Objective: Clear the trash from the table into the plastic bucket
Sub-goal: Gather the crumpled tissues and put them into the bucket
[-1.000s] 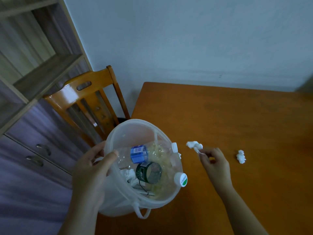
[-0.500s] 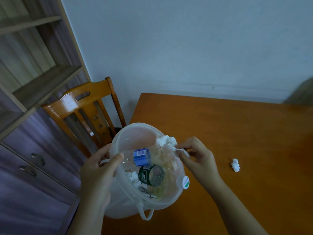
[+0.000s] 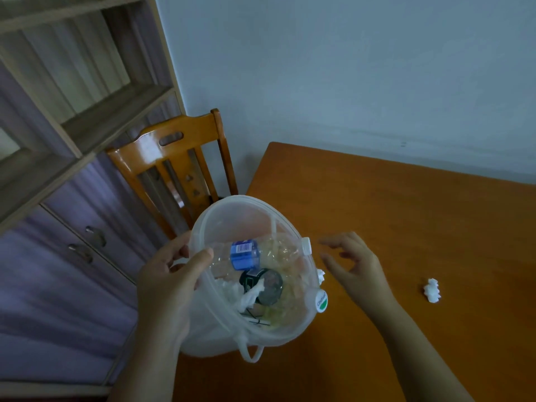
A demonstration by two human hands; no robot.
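Observation:
My left hand [image 3: 168, 282] grips the near-left rim of the translucent plastic bucket [image 3: 243, 206], which is held at the table's left edge. Inside lie a crushed clear bottle with a blue label [image 3: 244, 254], a dark green can [image 3: 262, 284] and crumpled white tissue [image 3: 249, 295]. My right hand [image 3: 352, 265] hovers just right of the bucket, fingers spread, holding nothing. One small crumpled white tissue [image 3: 432, 290] lies on the wooden table [image 3: 391, 216] to the right of that hand.
A wooden chair [image 3: 177, 158] stands behind the bucket, left of the table. A cabinet with open shelves and drawers [image 3: 72, 175] fills the left side. A pale wall runs along the table's far edge.
My right hand carried a tissue from the table over the bucket, let it drop inside, and has drawn back to the right with nothing in it. The left hand kept its hold on the rim.

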